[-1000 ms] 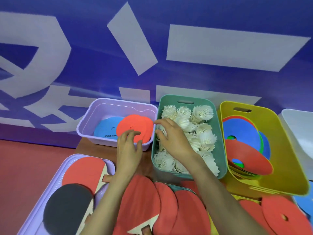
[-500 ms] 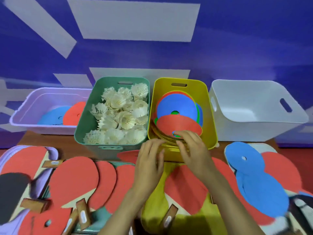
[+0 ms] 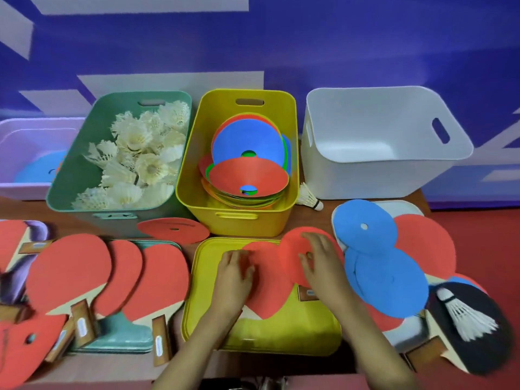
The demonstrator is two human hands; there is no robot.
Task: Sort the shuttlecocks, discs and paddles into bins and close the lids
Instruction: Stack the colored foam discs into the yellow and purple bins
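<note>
Your left hand: fingers flat on rounded red paddle. Your right hand: fingers bent over thin red disc, grip unclear.

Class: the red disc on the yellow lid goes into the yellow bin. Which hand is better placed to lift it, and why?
Probably the right hand: it rests on the red disc, while the left hand rests on a paddle.

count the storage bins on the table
4, in a row at the back: purple bin far left, partly cut off; green bin holding shuttlecocks; yellow bin holding discs; white bin far right. None seems hidden.
</note>
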